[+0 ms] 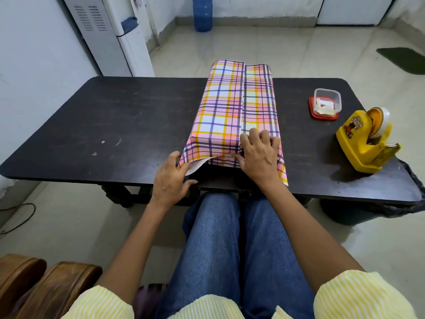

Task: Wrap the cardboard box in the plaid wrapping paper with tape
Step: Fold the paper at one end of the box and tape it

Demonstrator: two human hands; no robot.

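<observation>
jeans: blue, filling the near middle, with yellow striped sleeves showing at the bottom corners.
wooden chair arms: lying at the lower left, beside the person.
left hand: resting at the bench's near edge, bent fingers touching the paper's loose left corner and thumb lying apart. Whether it is gripping the paper I cannot tell.
right hand: curling its fingers over the parcel's near top edge and pressing the folded paper against the near end, thumb lying on the fold.
plaid wrapping paper: pink, yellow and purple, covering the parcel's top and sides. An overlapping seam is running lengthwise along the top, and at the near end a flap is hanging loose, its white underside showing by the left hand.
cardboard box: sitting near the middle of the bench, lengthwise away from the person, wholly hidden under the paper. Its far end is reaching just past the bench's far edge.
bench: dark and scuffed, carrying everything.
tape dispenser: yellow, standing at the right, well apart from the parcel, with a roll mounted in it.
plastic container: clear, sitting on a red lid, farther back than the dispenser.
bin: lined with a black bag, standing under the bench's right end.
floor: pale tile, bearing a green mat at the far right, a blue water bottle by the far wall, and a white appliance at the far left.
</observation>
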